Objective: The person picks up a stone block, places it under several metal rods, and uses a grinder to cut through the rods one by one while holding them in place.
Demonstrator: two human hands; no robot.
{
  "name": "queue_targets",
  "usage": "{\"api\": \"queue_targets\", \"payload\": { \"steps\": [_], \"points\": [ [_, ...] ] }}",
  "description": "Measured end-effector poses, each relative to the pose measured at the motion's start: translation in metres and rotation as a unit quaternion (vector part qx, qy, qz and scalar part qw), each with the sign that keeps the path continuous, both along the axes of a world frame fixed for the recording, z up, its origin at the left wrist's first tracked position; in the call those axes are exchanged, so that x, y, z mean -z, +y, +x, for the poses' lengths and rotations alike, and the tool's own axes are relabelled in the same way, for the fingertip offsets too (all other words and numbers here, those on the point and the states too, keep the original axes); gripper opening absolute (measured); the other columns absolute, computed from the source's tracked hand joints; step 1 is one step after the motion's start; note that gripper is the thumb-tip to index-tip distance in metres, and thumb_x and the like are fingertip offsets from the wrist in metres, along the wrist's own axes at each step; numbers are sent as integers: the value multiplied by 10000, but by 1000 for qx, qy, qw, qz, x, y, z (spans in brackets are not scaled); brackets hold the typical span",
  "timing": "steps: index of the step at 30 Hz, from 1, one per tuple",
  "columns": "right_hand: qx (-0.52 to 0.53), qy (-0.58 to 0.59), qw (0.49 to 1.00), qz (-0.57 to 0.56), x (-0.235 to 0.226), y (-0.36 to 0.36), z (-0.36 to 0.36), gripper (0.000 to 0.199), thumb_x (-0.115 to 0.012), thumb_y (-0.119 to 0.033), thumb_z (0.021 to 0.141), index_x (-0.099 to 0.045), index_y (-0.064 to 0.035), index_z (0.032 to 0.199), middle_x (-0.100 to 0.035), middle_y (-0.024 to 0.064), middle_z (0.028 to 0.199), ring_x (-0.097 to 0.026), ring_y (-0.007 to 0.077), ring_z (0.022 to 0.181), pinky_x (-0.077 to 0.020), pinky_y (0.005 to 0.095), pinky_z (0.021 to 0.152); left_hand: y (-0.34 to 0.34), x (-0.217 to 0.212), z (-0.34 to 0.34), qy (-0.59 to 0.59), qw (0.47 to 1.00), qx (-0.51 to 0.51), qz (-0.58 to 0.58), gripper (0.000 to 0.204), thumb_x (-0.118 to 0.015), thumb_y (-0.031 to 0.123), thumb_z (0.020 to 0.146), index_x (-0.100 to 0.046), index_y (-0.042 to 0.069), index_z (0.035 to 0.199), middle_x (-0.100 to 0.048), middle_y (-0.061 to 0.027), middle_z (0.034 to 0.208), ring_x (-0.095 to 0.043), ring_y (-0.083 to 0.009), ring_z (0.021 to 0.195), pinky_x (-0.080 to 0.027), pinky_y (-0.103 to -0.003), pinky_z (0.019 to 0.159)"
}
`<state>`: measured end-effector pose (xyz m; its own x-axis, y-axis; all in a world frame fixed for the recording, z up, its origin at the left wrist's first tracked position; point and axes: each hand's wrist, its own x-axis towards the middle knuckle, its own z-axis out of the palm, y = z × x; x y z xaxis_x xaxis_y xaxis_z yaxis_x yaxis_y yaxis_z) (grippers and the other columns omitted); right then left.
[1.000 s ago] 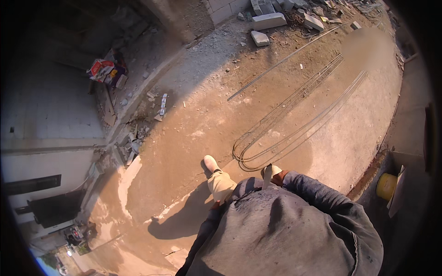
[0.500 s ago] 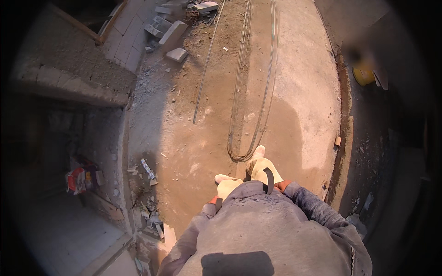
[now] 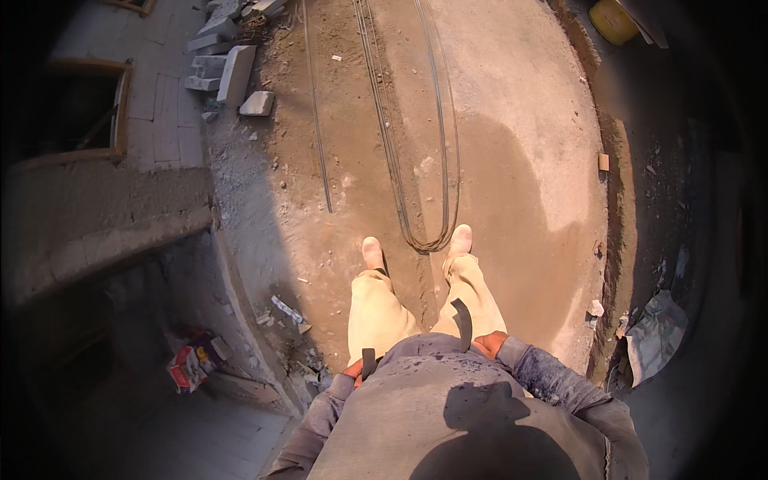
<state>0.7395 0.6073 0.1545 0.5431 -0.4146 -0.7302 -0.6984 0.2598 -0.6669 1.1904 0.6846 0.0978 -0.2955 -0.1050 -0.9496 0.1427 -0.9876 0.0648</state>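
Brown ground with darker patches spans the middle of the frame, paling toward upper right. Broken blocks lie by the wall, upper left. Bent rods loop beside the feet. At lower centre, the left hand and right hand are beside the beige trousers; each grip's state cannot be told.

**A Dusty Building Site**

This looks like an outdoor place where people build. The ground is brown and dusty, and sun shines on it. Long metal rods lie there, bent round at one end. Big pale blocks sit in a messy pile by a bare block wall. A wooden frame edges a dark opening there.
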Motion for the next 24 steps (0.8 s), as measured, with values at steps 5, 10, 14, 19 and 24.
{"api": "queue_targets", "payload": {
  "steps": [5, 10, 14, 19, 24],
  "points": [
    [100, -21, 974, 201, 105, 58, 37, 248, -502, -278, 886, -610, -55, 889, -632, 114, 760, -612, 232, 696, -475, 336, 664, -117, 17, -8, 123, 945, 197, -229, 215, -466, 30, 884, -476, 22, 1099, -538, -28, 823, -461, -50, 631, -384, -195, 562],
    [485, 59, 842, 226, 291, 45, 63, 125, -528, -185, 825, -539, -65, 855, -506, -28, 636, -469, 82, 538, -392, 237, 494, -195, 188, 17, -179, 906, 351, -155, 370, -600, 58, 779, -449, 21, 1115, -504, -119, 807, -517, -189, 594, -455, -296, 540],
    [499, 147, 839, 158, 444, 50, 89, 141, -544, -163, 830, -571, -60, 922, -572, 16, 711, -534, 105, 634, -453, 259, 611, -161, 235, -23, -145, 694, 647, -281, 722, -707, 303, 688, -369, 146, 1307, -415, -204, 1263, -430, -401, 1159, -378, -463, 960],
    [297, 191, 934, -63, 585, -19, 126, 413, -634, -197, 756, -534, -63, 1133, -553, 154, 1131, -520, 303, 1073, -420, 386, 909, -152, 238, -62, -200, 541, 791, -205, 788, -634, 441, 650, -388, 94, 1313, -394, -134, 1312, -348, -299, 1249, -244, -617, 996],
    [165, 244, 948, -117, 646, -63, 150, 543, -635, -238, 802, -430, -51, 1269, -461, 106, 1277, -393, 256, 1231, -303, 385, 1040, -141, 241, -55, -172, 580, 760, -239, 668, -611, 380, 671, -469, 37, 1226, -470, -161, 1221, -421, -312, 1175, -240, -579, 1014]
  ]
}}
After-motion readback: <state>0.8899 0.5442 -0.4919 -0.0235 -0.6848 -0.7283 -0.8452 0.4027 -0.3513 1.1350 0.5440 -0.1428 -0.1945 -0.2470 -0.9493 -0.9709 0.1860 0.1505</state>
